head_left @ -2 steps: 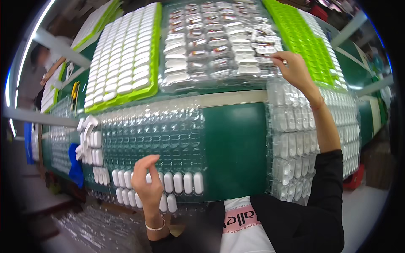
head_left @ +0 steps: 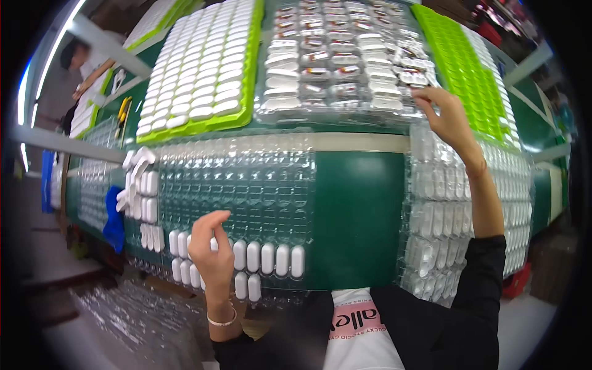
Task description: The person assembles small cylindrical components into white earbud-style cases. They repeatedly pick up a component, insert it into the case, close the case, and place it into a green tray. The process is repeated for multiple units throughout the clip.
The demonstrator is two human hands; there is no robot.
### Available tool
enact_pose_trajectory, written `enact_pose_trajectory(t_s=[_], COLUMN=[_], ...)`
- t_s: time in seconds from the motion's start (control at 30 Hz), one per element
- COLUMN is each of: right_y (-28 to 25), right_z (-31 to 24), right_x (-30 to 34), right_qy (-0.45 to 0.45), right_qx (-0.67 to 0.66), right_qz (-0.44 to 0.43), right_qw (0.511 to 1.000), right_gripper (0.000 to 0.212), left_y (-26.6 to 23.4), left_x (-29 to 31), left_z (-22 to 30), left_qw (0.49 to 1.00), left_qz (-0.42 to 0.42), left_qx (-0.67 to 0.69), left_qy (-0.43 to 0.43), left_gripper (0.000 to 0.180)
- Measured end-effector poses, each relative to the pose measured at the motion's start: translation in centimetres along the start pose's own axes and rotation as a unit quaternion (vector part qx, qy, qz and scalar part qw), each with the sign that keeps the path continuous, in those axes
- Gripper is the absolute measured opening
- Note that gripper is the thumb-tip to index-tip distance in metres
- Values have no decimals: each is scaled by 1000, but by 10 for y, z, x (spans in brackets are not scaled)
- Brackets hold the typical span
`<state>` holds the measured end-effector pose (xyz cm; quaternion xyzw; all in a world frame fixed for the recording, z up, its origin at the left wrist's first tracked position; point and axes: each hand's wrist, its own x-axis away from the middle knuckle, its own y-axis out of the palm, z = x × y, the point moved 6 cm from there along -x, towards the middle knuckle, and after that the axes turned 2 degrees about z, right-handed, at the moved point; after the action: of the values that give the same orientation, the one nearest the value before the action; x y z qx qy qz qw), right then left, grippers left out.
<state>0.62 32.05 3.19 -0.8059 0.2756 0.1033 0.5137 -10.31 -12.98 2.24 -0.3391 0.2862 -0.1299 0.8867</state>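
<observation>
My left hand [head_left: 213, 250] hovers over the near-left part of a wide clear plastic tray [head_left: 246, 191], thumb and forefinger apart and nothing visible between them. Rows of white oval cases [head_left: 267, 259] fill the tray's nearest pockets, and the hand partly covers some. My right hand [head_left: 449, 120] reaches far out to the right edge of another clear tray [head_left: 333, 116]. That tray carries small white and dark-red parts [head_left: 316, 57] and open white shells [head_left: 282, 74]. The right fingertips are pinched together by its white pieces; what they hold is too small to make out.
A lime-green tray of white cases [head_left: 248, 114] stands at the far left, a partly filled green tray [head_left: 459, 74] at the far right. Clear trays with white pieces [head_left: 435, 185] lie below my right forearm. Loose white pieces [head_left: 137, 179] and a blue cloth [head_left: 114, 219] lie left.
The whole view has shifted, so the trays appear farther right. My left hand has risen slightly away from the near cases; my right hand has drawn slightly nearer, its fingertips still at the far tray's edge.
</observation>
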Motion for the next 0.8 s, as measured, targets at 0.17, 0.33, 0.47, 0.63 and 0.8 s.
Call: enact_pose_trajectory(t_s=[0.17,0.33,0.47,0.63,0.8], right_y=[27,119,139,84,64], right_z=[-12,-24,-16,-55,-107], right_x=[-35,-103,-114,-92,-24], right_qy=[-92,-238,-234,-81,142], right_qx=[58,195,298,-74,-574], right_qz=[-10,-68,-139,-34,-174], right_qw=[994,949,915,993,788], right_gripper=[12,10,10,15,26], left_y=[7,43,50,52,78], left_x=[-24,-18,-18,-32,-60], left_z=[9,62,66,52,70], left_qw=[998,988,983,970,932], left_qz=[-9,-65,-83,-125,-157], left_qx=[54,108,130,209,327], left_qy=[-40,84,99,-7,-22], left_gripper=[19,18,19,14,29])
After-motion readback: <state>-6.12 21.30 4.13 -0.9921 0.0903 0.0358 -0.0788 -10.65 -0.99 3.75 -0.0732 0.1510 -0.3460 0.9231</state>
